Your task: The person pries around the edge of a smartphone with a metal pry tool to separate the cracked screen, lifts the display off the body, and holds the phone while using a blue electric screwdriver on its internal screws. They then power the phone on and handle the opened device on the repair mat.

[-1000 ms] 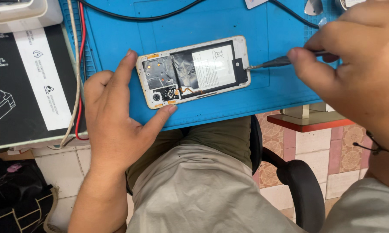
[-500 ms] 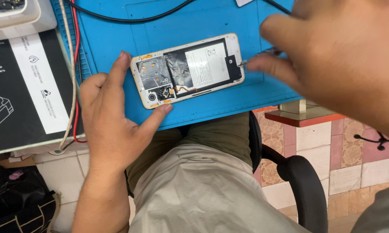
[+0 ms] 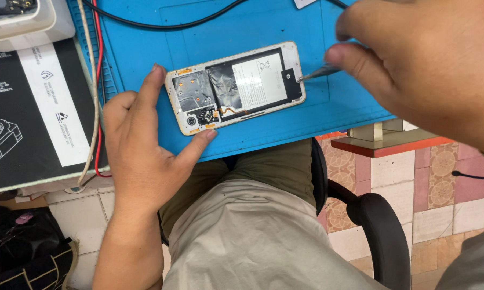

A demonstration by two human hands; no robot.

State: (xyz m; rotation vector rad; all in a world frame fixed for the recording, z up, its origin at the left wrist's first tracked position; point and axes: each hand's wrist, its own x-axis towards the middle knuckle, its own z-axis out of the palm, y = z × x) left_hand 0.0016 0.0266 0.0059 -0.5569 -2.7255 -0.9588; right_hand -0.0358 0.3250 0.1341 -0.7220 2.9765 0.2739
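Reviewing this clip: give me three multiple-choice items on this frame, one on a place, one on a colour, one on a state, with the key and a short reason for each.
1. Where does the tip of the screwdriver sit?
A. at the phone's right end
B. at the camera end under the left hand
C. on the black cable

2. What colour is the mat under the opened phone?
A. green
B. blue
C. grey

3. How is the phone?
A. back cover on
B. face up with the screen lit
C. back cover off, battery and boards showing

Key:
1 A: the right hand brings the tip to the phone's right end.
2 B: the mat shows blue all round the phone.
3 C: the white battery and metal shields lie bare, while the left hand braces the phone's left end with its fingers.
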